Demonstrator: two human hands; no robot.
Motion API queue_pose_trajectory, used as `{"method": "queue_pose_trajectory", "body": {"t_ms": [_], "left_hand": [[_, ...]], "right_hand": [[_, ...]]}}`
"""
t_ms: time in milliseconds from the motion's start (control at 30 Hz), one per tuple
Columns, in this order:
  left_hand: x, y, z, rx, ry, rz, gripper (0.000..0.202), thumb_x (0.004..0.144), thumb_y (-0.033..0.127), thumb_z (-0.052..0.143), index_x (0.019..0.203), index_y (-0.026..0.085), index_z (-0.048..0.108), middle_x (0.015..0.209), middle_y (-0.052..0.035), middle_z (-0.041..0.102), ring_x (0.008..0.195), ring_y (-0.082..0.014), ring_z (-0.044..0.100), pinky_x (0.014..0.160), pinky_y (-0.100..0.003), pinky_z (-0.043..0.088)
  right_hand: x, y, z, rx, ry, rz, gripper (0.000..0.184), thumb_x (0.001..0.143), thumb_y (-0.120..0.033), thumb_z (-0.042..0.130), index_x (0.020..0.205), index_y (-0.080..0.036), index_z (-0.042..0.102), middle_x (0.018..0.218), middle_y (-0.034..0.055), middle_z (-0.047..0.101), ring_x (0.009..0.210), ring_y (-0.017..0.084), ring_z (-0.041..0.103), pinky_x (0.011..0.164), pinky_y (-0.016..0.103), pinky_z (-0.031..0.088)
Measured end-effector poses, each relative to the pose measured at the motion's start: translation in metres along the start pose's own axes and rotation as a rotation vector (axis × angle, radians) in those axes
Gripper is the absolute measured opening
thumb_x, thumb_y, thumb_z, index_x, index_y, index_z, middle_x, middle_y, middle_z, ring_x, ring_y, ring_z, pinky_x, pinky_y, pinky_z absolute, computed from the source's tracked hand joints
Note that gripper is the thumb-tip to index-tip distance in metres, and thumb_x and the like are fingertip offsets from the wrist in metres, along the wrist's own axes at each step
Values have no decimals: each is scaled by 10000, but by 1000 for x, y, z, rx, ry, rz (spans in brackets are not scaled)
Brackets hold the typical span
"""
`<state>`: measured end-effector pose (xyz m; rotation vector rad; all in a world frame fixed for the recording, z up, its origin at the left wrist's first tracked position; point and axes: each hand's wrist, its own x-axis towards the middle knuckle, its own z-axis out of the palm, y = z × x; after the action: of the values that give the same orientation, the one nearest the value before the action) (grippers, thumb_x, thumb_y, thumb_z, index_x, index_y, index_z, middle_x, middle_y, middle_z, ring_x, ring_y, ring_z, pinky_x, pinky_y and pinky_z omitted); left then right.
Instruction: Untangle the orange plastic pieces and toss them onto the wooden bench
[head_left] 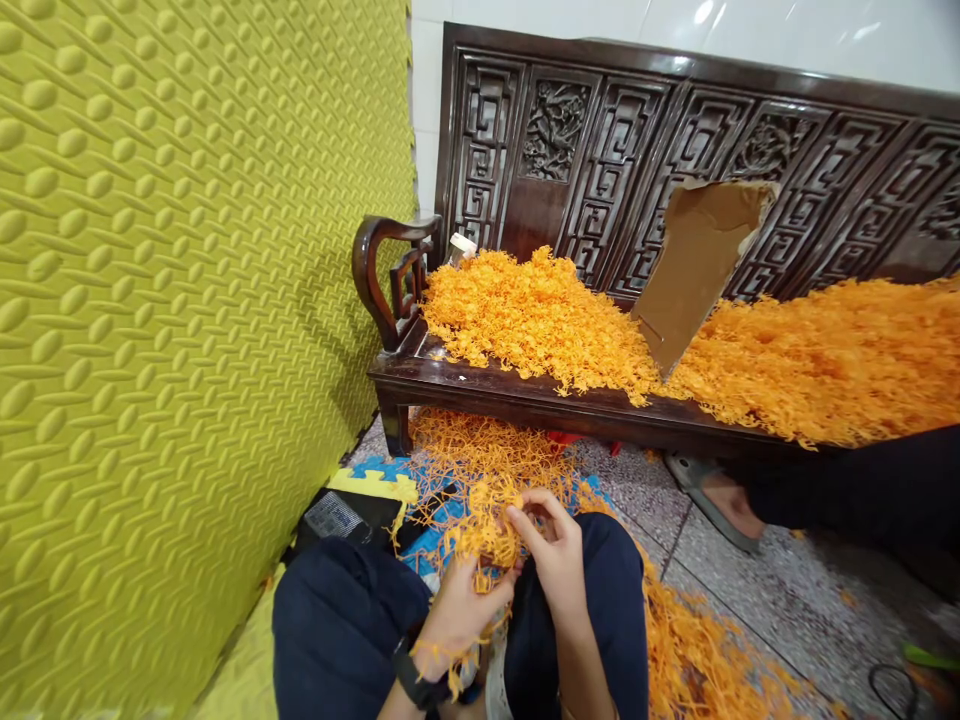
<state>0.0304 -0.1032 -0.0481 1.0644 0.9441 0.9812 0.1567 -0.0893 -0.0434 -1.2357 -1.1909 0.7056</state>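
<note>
Bunching loosely between two hands, one clump of orange strands sits at the near middle, between the person's two knees and short of the bench. The left hand, with one black band at its wrist, closes on the clump's near underside, thumb and fingers curled in; some fingertips are buried, so their exact hold cannot be told. The right hand pinches the right edge between thumb and forefinger. This split, one hand bearing from below and the other gripping lightly at the side, probably suits thin, tangled strands that would slip from a single grasp. The spread knees likely leave room for the hands and for loose strands to fall.

Around them, orange strands lie on the floor in two main spreads: one beyond the hands, reaching under the bench, and one at near right. The strands themselves are too many to count. Pieces of blue mat show beneath the first; one dark packet lies left of it.

Farther off stands one dark bench, bearing two heaps, a left one and a right one. One cardboard sheet leans between them, apparently as a divider. One white-capped jar stands behind the left heap. One yellow mat rises upright along the left. At right, another person's leg ends in one sandalled foot.
</note>
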Motion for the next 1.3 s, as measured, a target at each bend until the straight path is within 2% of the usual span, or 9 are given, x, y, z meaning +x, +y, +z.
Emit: {"method": "queue_pose_trajectory", "body": {"t_ms": [167, 400, 533, 633, 767, 867, 1033, 1167, 1300], "left_hand": [[-4, 3, -1, -137, -84, -166, 464, 659, 489, 713, 943, 139, 602, 500, 40, 573, 326, -78, 438, 380, -199, 345], [-12, 8, -5, -148, -56, -126, 450, 628, 505, 740, 840, 131, 607, 374, 101, 407, 278, -2, 223, 323, -155, 158], [-29, -11, -15, -220, 75, -238, 621, 547, 498, 791, 1003, 140, 571, 371, 108, 433, 254, -3, 238, 295, -133, 145], [-37, -25, -20, -270, 275, -256, 823, 497, 489, 820, 1164, 146, 483, 393, 108, 468, 251, -18, 295, 281, -123, 173], [-34, -21, -22, -276, 289, -207, 923, 521, 467, 819, 1261, 123, 389, 379, 116, 469, 246, -12, 289, 292, -116, 220], [-27, -5, -25, -255, 283, -153, 918, 535, 463, 809, 1269, 118, 379, 380, 116, 478, 247, -21, 303, 294, -125, 244], [-16, 20, -31, -199, 317, -63, 803, 575, 438, 784, 1224, 119, 433, 374, 116, 480, 242, -19, 296, 295, -123, 227], [-8, 24, -37, -111, 307, -27, 588, 582, 469, 762, 1003, 107, 569, 354, 92, 488, 232, -25, 316, 299, -135, 245], [-4, 19, -42, -37, 284, -45, 589, 543, 510, 767, 921, 105, 571, 330, 84, 480, 228, -39, 321, 288, -148, 248]], "right_hand": [[4, 1, 0, 220, 211, 20, 229, 718, -340, 691, 778, -152, 576, 703, 8, 533, 640, 118, 511, 596, 228, 435], [29, -26, -6, 285, 446, -238, 138, 794, -267, 617, 739, -169, 536, 721, 14, 519, 666, 116, 511, 599, 236, 420], [109, -64, -32, 259, 618, -362, 160, 849, -298, 500, 921, -156, 514, 872, 48, 547, 727, 103, 536, 621, 222, 416], [198, -93, -35, 167, 516, -324, 523, 798, -281, 493, 1204, 35, 399, 1072, 157, 530, 944, 158, 565, 706, 222, 399], [269, -89, -15, 45, 353, -146, 675, 761, -296, 583, 1294, 49, 351, 1214, 230, 463, 1018, 222, 569, 782, 276, 432], [243, -53, 2, 8, 278, -66, 401, 854, -295, 558, 1204, -108, 499, 1252, 129, 470, 1048, 203, 567, 850, 367, 486], [116, 0, 22, 68, -163, -39, 393, 825, -428, 547, 909, -59, 653, 880, 94, 669, 820, 166, 652, 746, 275, 506], [43, 11, 32, 242, -393, 40, 462, 880, -539, 430, 988, -159, 668, 929, 98, 688, 835, 193, 652, 762, 322, 515], [20, 4, 32, 352, -358, 93, 513, 863, -598, 409, 980, -176, 676, 854, 88, 688, 711, 178, 635, 730, 317, 502]]}}
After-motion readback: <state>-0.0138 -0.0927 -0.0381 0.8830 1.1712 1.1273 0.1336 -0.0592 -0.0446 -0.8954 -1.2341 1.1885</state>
